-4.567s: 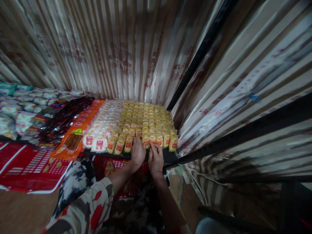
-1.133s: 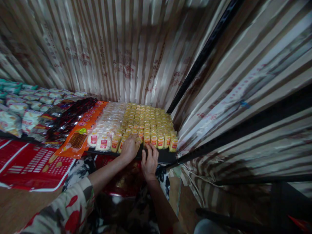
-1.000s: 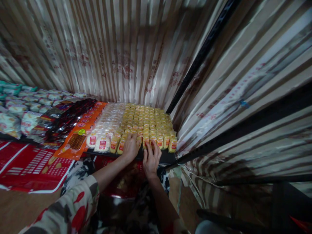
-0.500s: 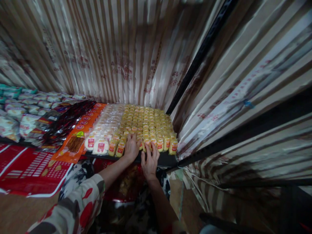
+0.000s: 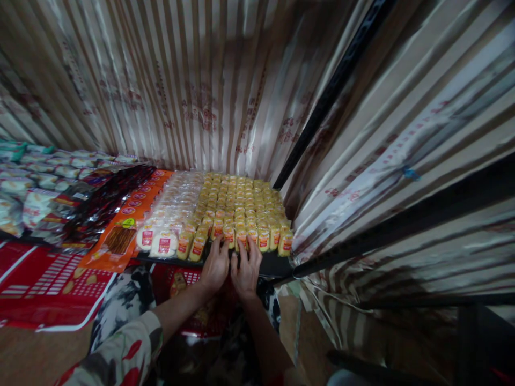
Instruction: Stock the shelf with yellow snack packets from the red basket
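Small yellow snack packets [image 5: 263, 239] with red-and-orange labels stand in tight rows on a dark shelf [image 5: 277, 264]. My left hand [image 5: 216, 266] is at the front of these rows, its fingertips against the lower part of a packet near the middle. Right beside it, my right hand [image 5: 246, 269] has its fingers stretched out and spread, the tips touching the faces of two front packets. Neither hand visibly lifts a packet. The undersides of the fingers are hidden from me.
Left of the yellow rows lie white round packets [image 5: 164, 244], an orange bag [image 5: 108, 257], dark red packets [image 5: 108, 206] and white bags [image 5: 38, 206]. A red basket [image 5: 48, 284] is below. A striped curtain [image 5: 181, 107] and black post [image 5: 322, 112] border the shelf.
My left hand has drawn back toward me from over the packets, uncovering labels in the middle. My right hand has shifted slightly left and stays at the front row.
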The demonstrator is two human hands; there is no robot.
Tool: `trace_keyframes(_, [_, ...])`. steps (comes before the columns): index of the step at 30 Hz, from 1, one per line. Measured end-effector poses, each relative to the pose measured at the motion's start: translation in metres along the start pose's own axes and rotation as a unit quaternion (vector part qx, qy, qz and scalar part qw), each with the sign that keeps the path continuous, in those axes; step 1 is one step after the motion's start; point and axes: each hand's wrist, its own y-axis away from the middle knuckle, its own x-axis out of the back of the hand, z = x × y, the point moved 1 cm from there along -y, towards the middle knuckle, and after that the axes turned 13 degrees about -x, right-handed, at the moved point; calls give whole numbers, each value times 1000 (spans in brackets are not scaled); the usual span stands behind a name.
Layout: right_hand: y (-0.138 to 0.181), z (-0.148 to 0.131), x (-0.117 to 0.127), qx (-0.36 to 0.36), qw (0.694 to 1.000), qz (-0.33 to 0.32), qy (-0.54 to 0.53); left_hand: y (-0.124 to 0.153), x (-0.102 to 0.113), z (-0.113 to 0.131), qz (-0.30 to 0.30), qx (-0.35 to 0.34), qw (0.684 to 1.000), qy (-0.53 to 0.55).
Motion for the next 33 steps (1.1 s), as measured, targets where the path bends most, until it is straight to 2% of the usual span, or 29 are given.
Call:
trace_keyframes(7, [-1,2,0,33,997,-18,63,6,-10,-7,2,-3,1000,-5])
trace_keyframes(12, [-5,-1,-4,28,996,-30,80,3,-9,-12,12,-31,999,-3])
trace_keyframes(18, [-6,-3,-5,25,995,-33,89,1,-11,-11,10,-27,1000,-12])
trace_keyframes(27, [-2,2,-3,29,999,16,-4,3,-15,-14,23,-42,999,-27])
trace_keyframes(33, [-12,5,-12,29,999,-7,-10,2,-16,-16,37,-78,996,-23])
